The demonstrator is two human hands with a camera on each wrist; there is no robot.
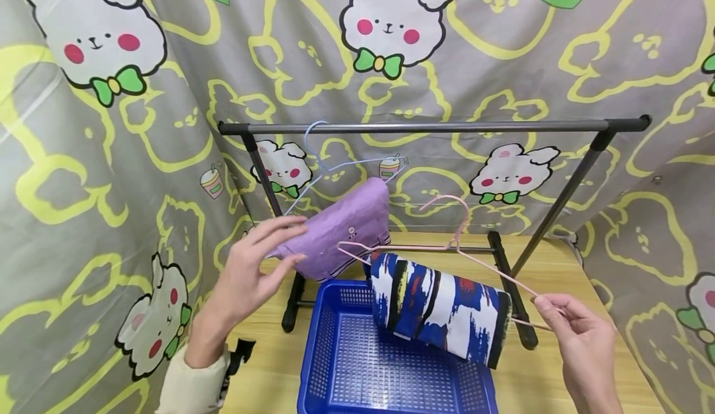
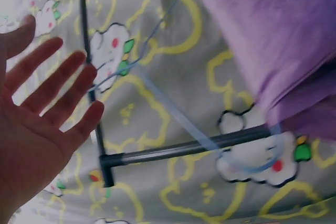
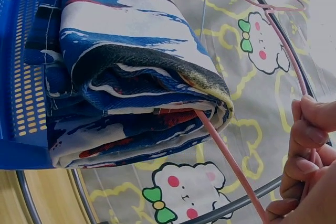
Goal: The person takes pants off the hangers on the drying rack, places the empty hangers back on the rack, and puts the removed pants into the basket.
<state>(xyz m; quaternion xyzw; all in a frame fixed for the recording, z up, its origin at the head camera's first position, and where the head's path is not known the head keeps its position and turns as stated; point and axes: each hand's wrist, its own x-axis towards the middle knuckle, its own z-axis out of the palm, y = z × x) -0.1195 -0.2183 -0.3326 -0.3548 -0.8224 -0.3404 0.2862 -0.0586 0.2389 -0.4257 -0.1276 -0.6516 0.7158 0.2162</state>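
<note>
My right hand (image 1: 583,339) pinches a pink hanger (image 1: 497,269) near its right end. Over the hanger's lower bar hangs a folded blue, white, black and red patterned cloth garment (image 1: 441,305), low over the blue basket (image 1: 308,364). In the right wrist view the bar runs into the folds of the garment (image 3: 131,19). My left hand (image 1: 246,277) has its fingers spread, and in the left wrist view the hand (image 2: 47,114) holds nothing. Nearest to it is a folded purple garment (image 1: 341,228) on a light blue hanger (image 1: 321,147) hooked over the rail.
A clothes rack with a dark metal rail (image 1: 447,128) and black feet (image 1: 292,302) stands behind the basket on a wooden surface (image 1: 536,377). Grey curtain (image 1: 503,60) with rabbit prints surrounds it at the back and sides.
</note>
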